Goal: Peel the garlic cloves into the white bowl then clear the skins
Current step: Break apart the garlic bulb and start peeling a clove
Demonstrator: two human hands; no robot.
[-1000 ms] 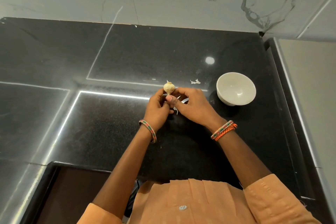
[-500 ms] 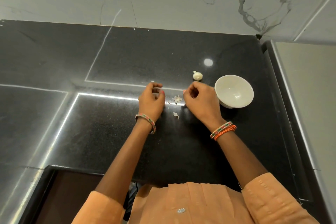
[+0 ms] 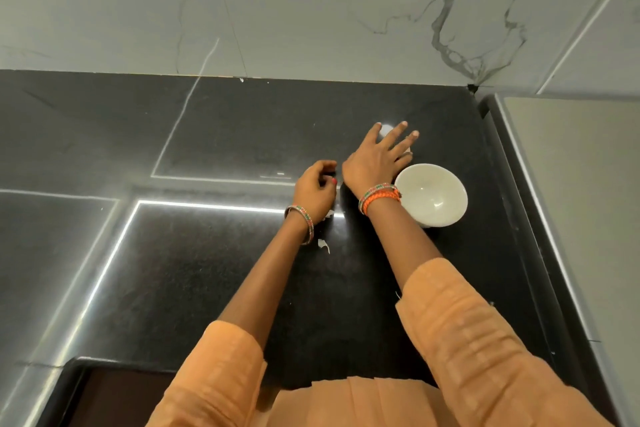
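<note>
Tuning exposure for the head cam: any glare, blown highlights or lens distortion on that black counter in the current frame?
Head view: the glossy black countertop mirrors bright strip-light lines, blown out left of the left hand; a round specular spot sits by the right hand fingertips; the white bowl holds detail with one small glint; wide-angle bowing bends the counter edges; the fingers look slightly soft.

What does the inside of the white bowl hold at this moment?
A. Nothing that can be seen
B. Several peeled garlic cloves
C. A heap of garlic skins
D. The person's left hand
A: the white bowl shows only its bare, glossy inside, while the right hand reaches past it with fingers spread and the left hand rests on the black counter beside it.
</note>
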